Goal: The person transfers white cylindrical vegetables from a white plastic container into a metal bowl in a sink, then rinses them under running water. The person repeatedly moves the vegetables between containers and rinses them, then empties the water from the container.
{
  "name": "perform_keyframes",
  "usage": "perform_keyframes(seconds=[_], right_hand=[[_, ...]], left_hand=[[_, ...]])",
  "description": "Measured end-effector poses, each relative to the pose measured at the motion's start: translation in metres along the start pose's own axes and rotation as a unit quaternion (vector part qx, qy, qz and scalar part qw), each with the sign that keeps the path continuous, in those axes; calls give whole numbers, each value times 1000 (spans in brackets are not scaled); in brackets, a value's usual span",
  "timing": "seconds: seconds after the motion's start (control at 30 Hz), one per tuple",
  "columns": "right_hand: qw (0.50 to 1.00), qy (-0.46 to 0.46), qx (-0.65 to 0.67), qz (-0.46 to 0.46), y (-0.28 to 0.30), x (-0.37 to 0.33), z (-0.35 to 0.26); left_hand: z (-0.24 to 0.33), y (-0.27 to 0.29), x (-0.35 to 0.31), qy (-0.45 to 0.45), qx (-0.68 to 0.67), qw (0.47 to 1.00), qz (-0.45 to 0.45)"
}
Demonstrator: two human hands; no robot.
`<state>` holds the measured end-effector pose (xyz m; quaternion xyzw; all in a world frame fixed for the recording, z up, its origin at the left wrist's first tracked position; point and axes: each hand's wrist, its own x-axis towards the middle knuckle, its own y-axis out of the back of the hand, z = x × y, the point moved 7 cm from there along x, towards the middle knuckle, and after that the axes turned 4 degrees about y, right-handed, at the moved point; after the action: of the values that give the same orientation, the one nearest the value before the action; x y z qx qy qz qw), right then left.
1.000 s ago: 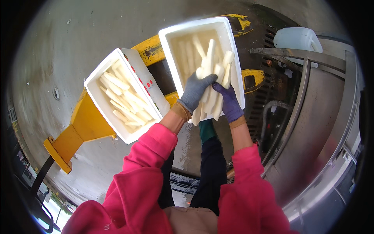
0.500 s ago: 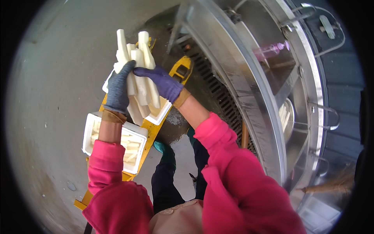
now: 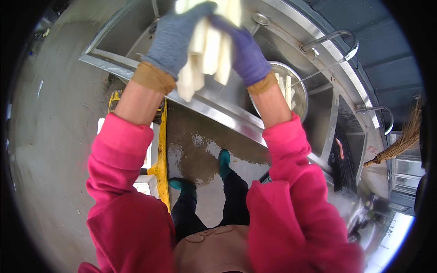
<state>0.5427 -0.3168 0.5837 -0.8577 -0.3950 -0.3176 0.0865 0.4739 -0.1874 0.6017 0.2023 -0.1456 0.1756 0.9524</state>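
Clasping a bundle of pale sticks [image 3: 211,52] between the grey-gloved left hand [image 3: 170,43] and the purple-gloved right hand [image 3: 246,52]. Closed inward from both sides, only as far apart as the bundle is wide, thumbs on top and close together; cannot tell how the fingers sit underneath. Held out ahead of the body at the top of the view, seen against a steel sink [image 3: 227,113]; cannot tell how high above. Pointing lengthwise away from the body, lying roughly side by side in a slight fan, near ends uneven and lowest at the left, far ends blurred and cut by the top edge.

Banded in brown at both wrists, then covered by pink sleeves [image 3: 123,139]. Beside the right wrist, inside the sink, gathered in a round metal bowl [image 3: 304,101]: similar white sticks [image 3: 288,91], also pointing mostly away. Fixed along the sink's back, curved taps [image 3: 328,40]. Farther right, leaning at a slant, a straw broom [image 3: 403,134]. Marked in red near the broom's tip, a pale surface [image 3: 375,157], too small to read.

Below the left forearm, on a yellow pallet truck [image 3: 159,175], white boxes [image 3: 146,185], partly hidden by the sleeve. Planted on wet floor [image 3: 205,136], green boots [image 3: 224,161].
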Motion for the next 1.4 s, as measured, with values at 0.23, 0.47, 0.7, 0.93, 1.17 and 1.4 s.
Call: perform_keyframes(seconds=[0.23,0.47,0.7,0.93,1.17,1.4], right_hand=[[894,-328,198,234,223,-147,54],[801,-471,242,279,295,-263,134],[798,-573,-60,176,337,-315,169],[853,-460,-103,225,353,-259,108],[914,-244,-322,-30,193,-134,-7],[917,-246,-304,-76,-64,-55,-9]], left_hand=[[-50,-300,48,303,-407,859,-73],[-151,-439,5,506,-362,776,-104],[-150,-418,19,421,-144,873,-198],[-59,-283,72,76,-143,970,-180],[-99,-20,-1,154,-404,888,158],[-214,129,-241,313,-403,740,438]])
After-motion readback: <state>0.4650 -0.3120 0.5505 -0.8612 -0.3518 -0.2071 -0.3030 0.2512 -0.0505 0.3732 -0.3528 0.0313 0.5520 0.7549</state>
